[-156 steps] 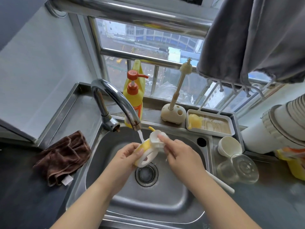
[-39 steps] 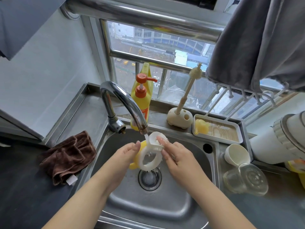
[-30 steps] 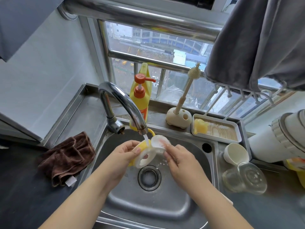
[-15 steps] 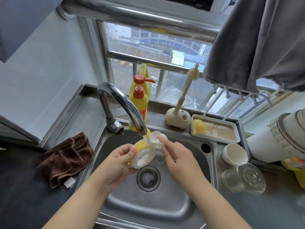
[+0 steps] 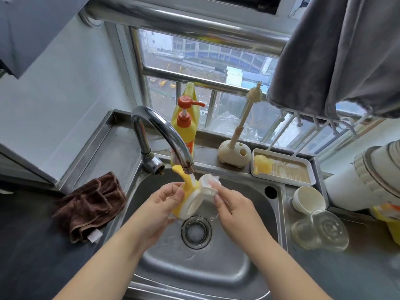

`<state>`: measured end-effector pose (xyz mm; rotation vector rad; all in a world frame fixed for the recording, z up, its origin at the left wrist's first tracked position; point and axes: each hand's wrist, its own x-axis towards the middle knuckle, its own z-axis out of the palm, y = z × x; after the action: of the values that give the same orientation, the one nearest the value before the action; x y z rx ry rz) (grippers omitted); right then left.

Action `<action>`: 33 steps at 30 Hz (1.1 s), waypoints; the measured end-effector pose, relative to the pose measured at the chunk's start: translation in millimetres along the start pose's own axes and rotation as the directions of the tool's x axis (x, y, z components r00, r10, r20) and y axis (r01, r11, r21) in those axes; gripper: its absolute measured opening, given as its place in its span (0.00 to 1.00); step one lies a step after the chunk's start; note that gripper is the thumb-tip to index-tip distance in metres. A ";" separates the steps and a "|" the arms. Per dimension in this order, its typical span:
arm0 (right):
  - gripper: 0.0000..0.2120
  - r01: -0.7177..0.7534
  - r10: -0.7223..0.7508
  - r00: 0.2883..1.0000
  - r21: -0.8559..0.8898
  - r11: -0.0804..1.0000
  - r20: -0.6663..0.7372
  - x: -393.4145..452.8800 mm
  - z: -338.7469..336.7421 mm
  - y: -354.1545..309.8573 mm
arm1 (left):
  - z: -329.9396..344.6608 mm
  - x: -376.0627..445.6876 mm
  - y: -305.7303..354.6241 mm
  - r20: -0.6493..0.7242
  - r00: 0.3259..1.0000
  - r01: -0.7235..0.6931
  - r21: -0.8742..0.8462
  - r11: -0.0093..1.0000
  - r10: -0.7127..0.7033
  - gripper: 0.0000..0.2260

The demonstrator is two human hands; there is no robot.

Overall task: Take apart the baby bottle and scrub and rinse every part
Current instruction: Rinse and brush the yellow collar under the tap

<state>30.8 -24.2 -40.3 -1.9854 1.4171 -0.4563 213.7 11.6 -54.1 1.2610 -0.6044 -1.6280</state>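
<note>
Since rinse water is wanted on it, the yellow-and-white bottle collar (image 5: 190, 201) is held under the tap (image 5: 164, 137), above the sink (image 5: 249, 191) drain, by the left hand (image 5: 161, 207), fingers clamped round it. A white brush (image 5: 208, 185) is pinched in the right hand (image 5: 234, 210). At the bench's right edge: one cup (image 5: 308, 200), one clear bottle (image 5: 320, 230).

Soft daylight through the window (image 5: 207, 68); wide-angle edges bend.
</note>
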 end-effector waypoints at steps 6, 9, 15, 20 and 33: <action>0.20 -0.037 0.033 0.999 0.125 0.991 0.036 -1.5 -1.4 -4.3 | -3.4 -4.1 -3.4 0.063 0.997 0.044 -0.145 0.989 -0.035 0.18; 0.27 -0.149 0.125 0.987 0.308 0.940 0.096 -0.4 -3.2 -4.0 | -2.9 -4.8 -7.6 0.146 0.987 0.112 -0.308 0.945 -0.069 0.26; 0.23 -0.203 0.130 0.979 0.653 0.730 0.158 1.8 6.3 -5.5 | -3.1 -14.6 -13.1 0.252 0.960 0.188 -0.272 0.944 -0.118 0.24; 0.31 -0.147 0.099 0.988 0.496 0.856 0.121 4.2 1.1 -4.5 | -9.9 -12.4 -10.5 -0.175 0.982 -0.009 0.303 0.953 0.065 0.14; 0.30 0.016 -0.018 0.999 0.078 0.997 0.036 20.6 2.4 -2.2 | -2.9 9.0 5.8 0.002 0.950 -0.152 0.876 0.457 0.312 0.15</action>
<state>41.1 -42.3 -42.3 -1.9352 1.3410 -0.4736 218.5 1.6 -54.4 1.8943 -1.5673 -0.9112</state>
